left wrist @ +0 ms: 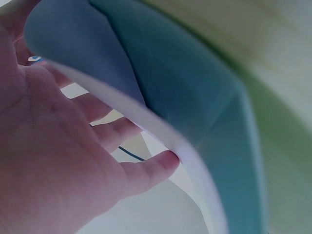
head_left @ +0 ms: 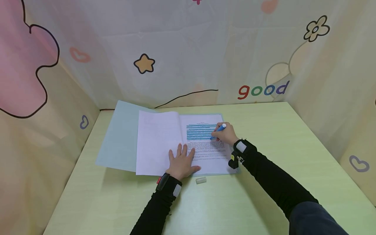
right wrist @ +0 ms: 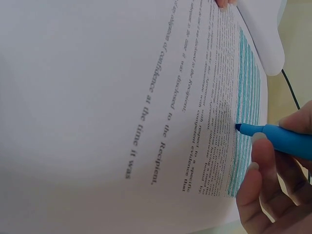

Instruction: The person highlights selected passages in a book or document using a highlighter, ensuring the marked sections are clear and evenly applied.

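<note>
A light blue folder (head_left: 118, 143) lies spread on the table, with printed sheets inside. Its right-hand page (head_left: 211, 165) carries lines of text, and the upper block is covered in blue highlighter strokes (head_left: 198, 132). My right hand (head_left: 229, 134) pinches a blue highlighter (right wrist: 287, 141) between thumb and fingers, its dark tip right at the lower edge of the coloured lines. Fingers spread, my left hand (head_left: 181, 164) rests on the lower part of the open sheets near the fold. In the left wrist view, the fingers (left wrist: 151, 170) reach over the curved white sheet edge.
A small grey-white block (head_left: 201, 180), like an eraser, lies just below the page. The turned-over white sheet (head_left: 155, 143) covers part of the folder's left cover. Patterned curtains (head_left: 182, 49) stand behind and along both sides of the pale table (head_left: 279, 137).
</note>
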A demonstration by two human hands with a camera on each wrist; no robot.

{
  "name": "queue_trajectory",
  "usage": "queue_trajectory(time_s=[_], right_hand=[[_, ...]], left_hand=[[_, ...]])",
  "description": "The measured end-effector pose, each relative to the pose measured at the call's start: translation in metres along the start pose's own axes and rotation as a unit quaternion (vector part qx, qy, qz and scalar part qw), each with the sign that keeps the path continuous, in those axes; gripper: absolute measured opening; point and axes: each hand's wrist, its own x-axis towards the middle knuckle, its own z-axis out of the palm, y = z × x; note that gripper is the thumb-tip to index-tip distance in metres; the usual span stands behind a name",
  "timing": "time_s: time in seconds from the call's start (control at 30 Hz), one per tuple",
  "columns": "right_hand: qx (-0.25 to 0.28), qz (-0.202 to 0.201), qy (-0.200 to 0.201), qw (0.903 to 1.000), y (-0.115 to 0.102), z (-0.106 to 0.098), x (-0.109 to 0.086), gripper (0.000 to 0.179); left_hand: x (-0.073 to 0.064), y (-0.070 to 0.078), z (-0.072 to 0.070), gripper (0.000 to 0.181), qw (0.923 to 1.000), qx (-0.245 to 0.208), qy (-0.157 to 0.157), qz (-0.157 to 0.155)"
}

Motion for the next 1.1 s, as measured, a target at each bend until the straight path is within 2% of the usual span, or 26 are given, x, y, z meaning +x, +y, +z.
queue_trajectory(time_s=[0.43, 1.1], right_hand=[[-0.004, 0.017, -0.002, 0.9998, 0.0021, -0.0041, 0.0014, 0.018], [0.002, 0.03, 0.001, 0.9995, 0.0017, -0.0083, -0.0031, 0.019]], left_hand=[[0.002, -0.0009, 0.0033, 0.078, 1.0, 0.006, 0.001, 0.001], [0.0004, 0.0004, 0.0006, 0.078, 1.0, -0.004, -0.003, 0.0]])
